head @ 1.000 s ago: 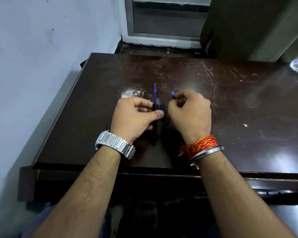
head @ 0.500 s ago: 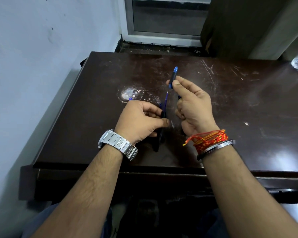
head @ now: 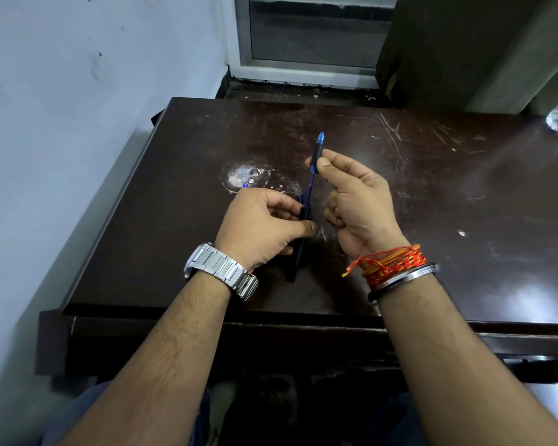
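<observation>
view from a head-worn camera, looking down at two bare forearms over a dark, scratched wooden bench (head: 464, 194). the person is working on a ballpoint pen that is partly apart, held just above the middle of the bench.

the left hand (head: 264, 226) is curled round the dark pen barrel (head: 297, 262), with the thumb pressed near its upper end. the barrel's lower end pokes out below the hand, toward the person. the right hand (head: 358, 201) pinches the pen's black front piece (head: 317, 152) between thumb and forefinger, its blue tip pointing up and away. its other fingers curl toward the palm, and whether they hold anything cannot be told. a thin blue refill (head: 310, 188) runs from the front piece down into the mouth of the barrel.

the parts look like light, hard, smooth plastic, probably a little slippery. the refill seems the weak part. it is thin and likely to bend or kink if pulled sideways, so it is best moved straight along the barrel's line. the front piece offers the surest hold, and the barrel is best gripped near its open end.

a steel watch (head: 221, 270) sits on the left wrist. red and yellow threads (head: 390, 263) and a metal bangle (head: 406, 280) are on the right wrist. a pale scuffed patch (head: 244, 175) marks the bench beyond the left hand.
</observation>
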A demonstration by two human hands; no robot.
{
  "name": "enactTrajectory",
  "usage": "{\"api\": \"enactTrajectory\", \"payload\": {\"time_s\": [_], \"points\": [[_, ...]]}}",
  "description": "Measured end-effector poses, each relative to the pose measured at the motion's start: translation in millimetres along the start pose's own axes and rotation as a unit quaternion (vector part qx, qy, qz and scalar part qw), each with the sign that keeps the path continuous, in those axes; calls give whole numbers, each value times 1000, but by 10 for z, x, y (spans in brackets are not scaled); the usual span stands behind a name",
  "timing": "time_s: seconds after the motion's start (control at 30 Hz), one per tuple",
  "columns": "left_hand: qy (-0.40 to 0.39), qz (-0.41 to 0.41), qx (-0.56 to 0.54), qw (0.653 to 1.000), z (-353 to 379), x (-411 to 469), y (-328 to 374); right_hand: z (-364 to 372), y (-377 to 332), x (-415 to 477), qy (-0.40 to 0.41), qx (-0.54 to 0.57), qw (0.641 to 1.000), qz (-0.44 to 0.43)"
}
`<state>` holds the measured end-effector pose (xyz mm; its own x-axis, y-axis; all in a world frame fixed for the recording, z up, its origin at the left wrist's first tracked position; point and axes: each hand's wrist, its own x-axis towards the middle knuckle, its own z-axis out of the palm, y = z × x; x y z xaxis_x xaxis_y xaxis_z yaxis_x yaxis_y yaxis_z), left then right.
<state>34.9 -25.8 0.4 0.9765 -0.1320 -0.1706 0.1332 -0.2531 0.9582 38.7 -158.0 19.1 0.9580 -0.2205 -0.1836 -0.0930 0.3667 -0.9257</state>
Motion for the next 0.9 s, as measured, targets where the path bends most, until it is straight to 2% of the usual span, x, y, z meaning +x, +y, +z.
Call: {"api": "enactTrajectory", "payload": {"time_s": [0.17,0.4,0.9], "points": [[25,7,1,1000,-8,16,-13,9,19,8,-25,-13,1000,6],[116,27,-17,993,-10,39,-21,40,90,0,-60,-45,997,18],[160,49,0,986,-5,48,-41,68,95,-24,-53,-54,997,33]]}}
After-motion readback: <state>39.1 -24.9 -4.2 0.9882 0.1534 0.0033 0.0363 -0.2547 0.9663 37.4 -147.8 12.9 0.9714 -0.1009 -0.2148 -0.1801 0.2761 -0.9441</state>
